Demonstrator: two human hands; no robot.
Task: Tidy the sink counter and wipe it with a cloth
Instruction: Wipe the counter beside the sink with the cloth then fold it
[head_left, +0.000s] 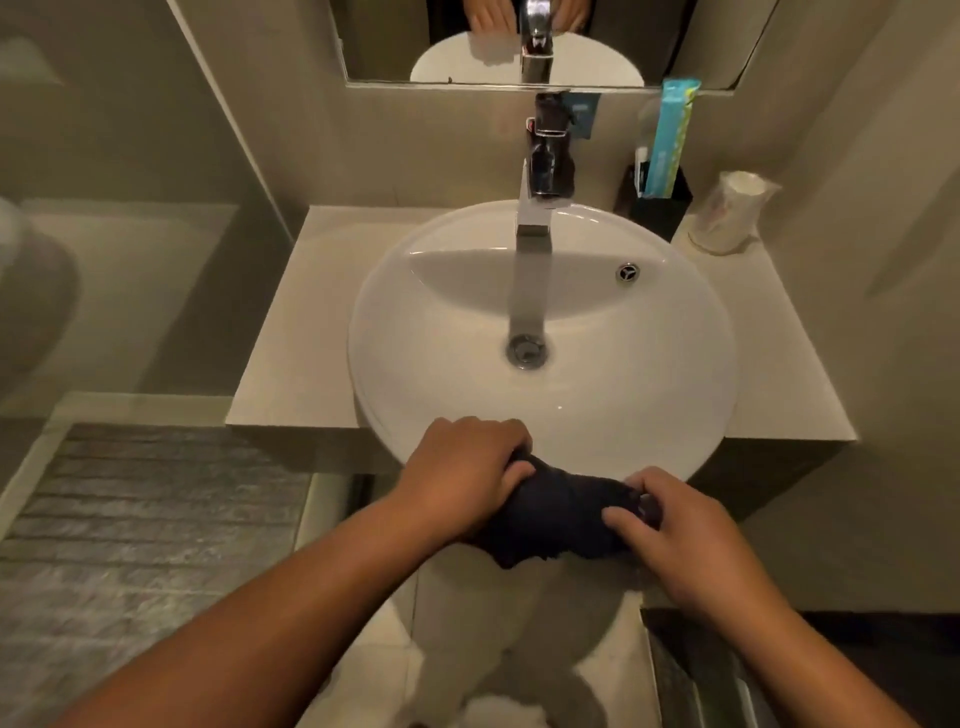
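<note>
A dark navy cloth (550, 514) is bunched up in front of the near rim of the round white sink basin (649, 374). My left hand (462, 470) grips its left end and my right hand (680, 535) grips its right end, so the cloth is stretched between them just below the basin's front edge. The beige counter (291, 343) runs to both sides of the basin. A chrome faucet (540, 202) stands behind the basin and reaches out over the drain (527, 351).
At the back right of the counter stand a black holder (657, 205) with a teal tube or packet (670, 140) and a wrapped white cup (727, 213). A mirror (395, 41) hangs above. A grey mat (145, 519) lies on the floor at left.
</note>
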